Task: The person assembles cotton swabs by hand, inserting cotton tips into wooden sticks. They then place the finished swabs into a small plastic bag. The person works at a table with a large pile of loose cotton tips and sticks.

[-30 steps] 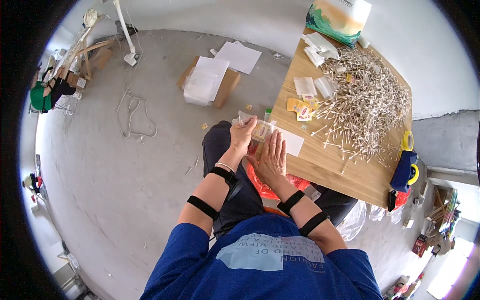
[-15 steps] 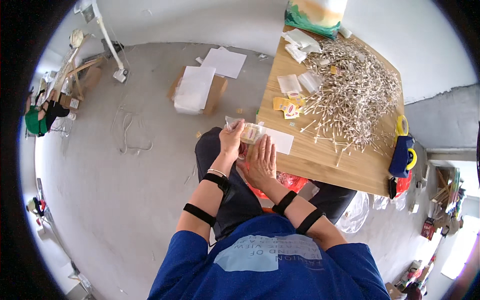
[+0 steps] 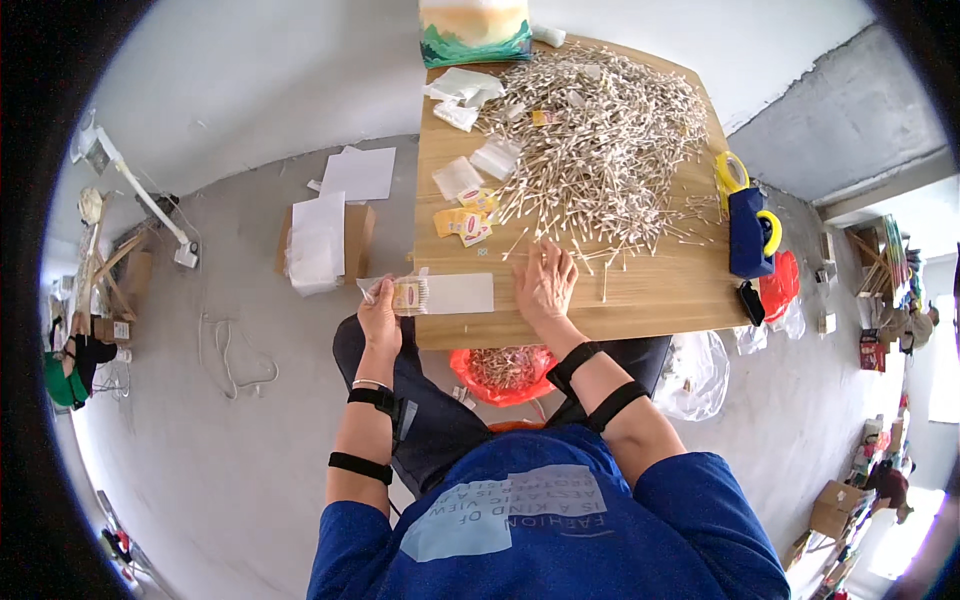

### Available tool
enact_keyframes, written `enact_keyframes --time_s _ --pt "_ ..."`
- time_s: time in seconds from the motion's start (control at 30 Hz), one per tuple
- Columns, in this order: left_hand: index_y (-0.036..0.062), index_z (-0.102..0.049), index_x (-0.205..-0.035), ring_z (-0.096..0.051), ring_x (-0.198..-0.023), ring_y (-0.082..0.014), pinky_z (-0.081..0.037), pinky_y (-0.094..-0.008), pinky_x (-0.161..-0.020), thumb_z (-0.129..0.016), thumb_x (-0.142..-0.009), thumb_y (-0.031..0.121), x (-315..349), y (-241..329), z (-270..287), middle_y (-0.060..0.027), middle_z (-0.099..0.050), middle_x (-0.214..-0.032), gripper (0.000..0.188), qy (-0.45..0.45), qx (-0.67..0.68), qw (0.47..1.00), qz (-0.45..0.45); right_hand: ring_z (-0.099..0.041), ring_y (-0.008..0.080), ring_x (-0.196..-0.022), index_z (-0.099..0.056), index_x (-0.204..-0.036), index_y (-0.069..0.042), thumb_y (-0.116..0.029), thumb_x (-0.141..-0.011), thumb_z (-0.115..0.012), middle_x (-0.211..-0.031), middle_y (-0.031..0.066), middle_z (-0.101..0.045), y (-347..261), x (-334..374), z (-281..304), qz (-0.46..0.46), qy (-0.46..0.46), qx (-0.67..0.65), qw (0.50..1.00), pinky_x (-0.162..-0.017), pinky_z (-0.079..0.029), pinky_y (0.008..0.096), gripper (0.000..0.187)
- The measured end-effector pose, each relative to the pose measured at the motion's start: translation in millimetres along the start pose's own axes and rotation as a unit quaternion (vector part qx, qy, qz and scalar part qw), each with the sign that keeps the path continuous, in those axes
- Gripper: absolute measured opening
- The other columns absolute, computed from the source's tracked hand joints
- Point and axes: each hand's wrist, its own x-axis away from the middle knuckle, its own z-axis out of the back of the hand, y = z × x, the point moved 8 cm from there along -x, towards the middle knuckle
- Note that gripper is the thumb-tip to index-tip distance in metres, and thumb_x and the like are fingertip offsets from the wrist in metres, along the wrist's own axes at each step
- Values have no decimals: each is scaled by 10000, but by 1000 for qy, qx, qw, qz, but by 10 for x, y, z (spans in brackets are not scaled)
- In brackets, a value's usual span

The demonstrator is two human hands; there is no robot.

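Note:
My left hand (image 3: 379,316) is closed on a clear plastic bag of cotton swabs (image 3: 411,295) with a yellow label card, held at the table's left edge. A white card (image 3: 460,293) lies flat on the wood, its left end by the bag. My right hand (image 3: 547,283) rests palm down on the table, fingers stretched toward the near edge of a large pile of loose cotton swabs (image 3: 610,140). Some stray swabs lie close to its fingertips; I cannot tell whether it touches any. Yellow label cards (image 3: 465,222) and empty clear bags (image 3: 458,179) lie left of the pile.
On the table (image 3: 660,305), a blue tape dispenser (image 3: 748,232) with yellow tape stands at the right edge. A green-and-cream bag (image 3: 475,35) is at the back. A red bag of swabs (image 3: 505,372) sits below the front edge. Cardboard and white sheets (image 3: 318,235) lie on the floor left.
My hands have moved apart: the left has shifted left with the bag, the right has left the bag and reached forward onto the table by the pile. The view has turned right.

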Motion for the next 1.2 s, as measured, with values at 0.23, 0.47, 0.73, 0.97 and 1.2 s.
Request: enact_keyframes --time_s 0.23,0.47,0.73,0.97,1.2 --pt "8 -509 -1240 -500 -1188 -292 -392 -420 -1017 -664 -889 210 367 729 -24 -151 -538 -1254 433 179 -378 860 -292 -477 296 -1035 -635 -1037 -120 -117 -763 -599 -1073 71 -523 95 298 -46 31 -6 -99 995 -909 -359 462 276" --pt "67 -509 -1300 -495 -1159 -347 -418 -448 -997 -732 -775 91 999 221 -1640 -134 -528 -1263 571 -208 -584 682 -387 -520 300 -987 -650 -1062 -129 -81 -750 -611 -1052 62 -564 24 449 199 93 -14 -227 969 -841 -413 433 319" --pt "73 -494 -1319 -484 -1163 -348 -407 -450 -998 -740 -740 84 969 71 -1962 -127 -529 -1268 629 -272 -573 681 -367 -545 341 -944 -653 -897 -77 -112 -770 -680 -956 114 -568 538 94 173 43 6 -172 984 -832 -464 426 134" --pt "44 -584 -1210 -518 -1142 -354 -405 -453 -1000 -676 -817 108 946 -18 -1846 -147 -594 -1194 409 -252 -556 718 -335 -560 347 -963 -588 -892 -44 -150 -839 -611 -979 146 -554 371 -152 -91 31 -82 -109 990 -807 -482 452 121" --pt "101 -648 -1134 -537 -1107 -318 -441 -411 -970 -631 -779 43 851 6 -1802 -113 -612 -1136 360 -292 -605 634 -383 -561 347 -1034 -573 -1010 -66 -166 -857 -588 -1034 147 -555 306 -240 -106 28 -144 -129 981 -835 -502 454 183"
